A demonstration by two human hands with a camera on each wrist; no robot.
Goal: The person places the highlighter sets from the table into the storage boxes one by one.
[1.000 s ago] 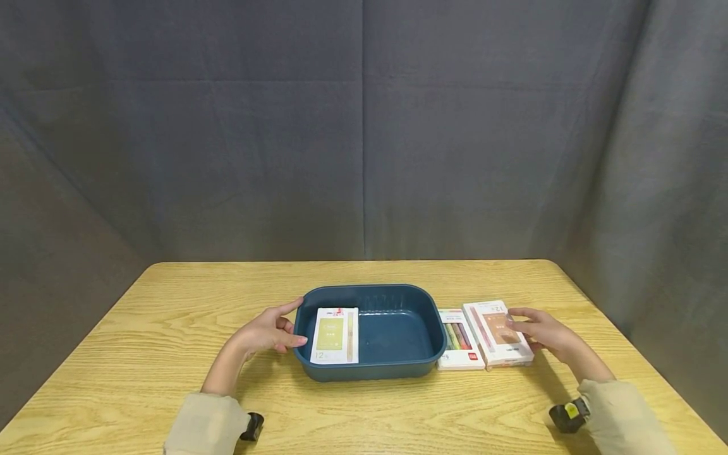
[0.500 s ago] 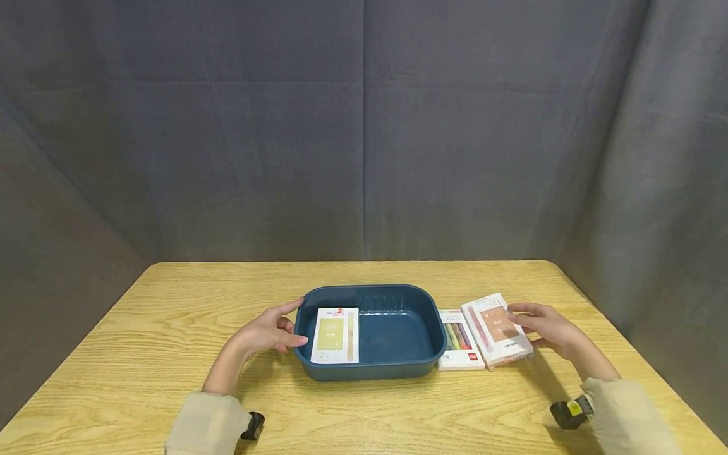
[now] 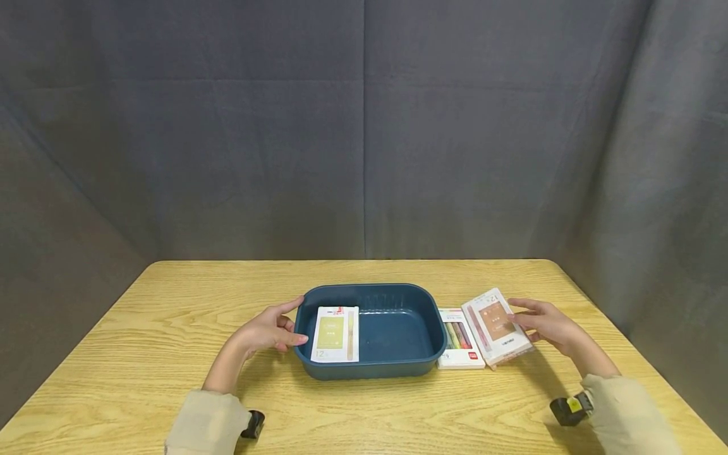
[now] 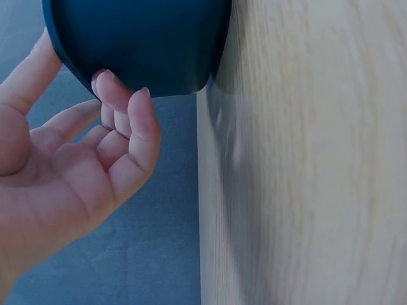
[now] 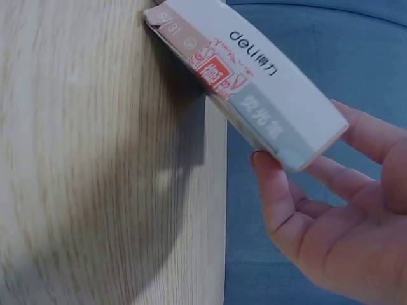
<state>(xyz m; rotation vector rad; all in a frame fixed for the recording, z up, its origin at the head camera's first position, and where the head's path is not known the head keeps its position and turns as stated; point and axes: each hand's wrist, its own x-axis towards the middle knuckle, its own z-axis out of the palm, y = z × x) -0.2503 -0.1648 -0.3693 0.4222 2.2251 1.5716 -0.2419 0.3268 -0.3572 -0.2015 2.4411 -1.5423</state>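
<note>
My left hand point(image 3: 263, 332) grips the left end of a dark blue tray point(image 3: 398, 366), thumb over the rim and fingers against the outside wall. In the left wrist view the fingertips touch the underside of the tray point(image 4: 140, 44). Inside the tray, on its left, lies a white box with a yellow-green panel point(image 3: 330, 335). My right hand point(image 3: 548, 327) pinches the right edge of a white highlighter box point(image 3: 497, 322) with an orange-brown panel. That box is tilted, its right side raised off the table. The right wrist view shows the lettered end of the highlighter box point(image 5: 254, 82).
A flat white box with a window of coloured pens point(image 3: 461, 341) lies between the tray and the highlighter box, close against the tray. All stand on a wood-grain table point(image 3: 364, 417). Grey curtains point(image 3: 364, 158) hang behind and at the sides.
My right hand has lifted the right side of the highlighter box, which has turned and tilted towards the left. My left hand and the tray have stayed in place.
</note>
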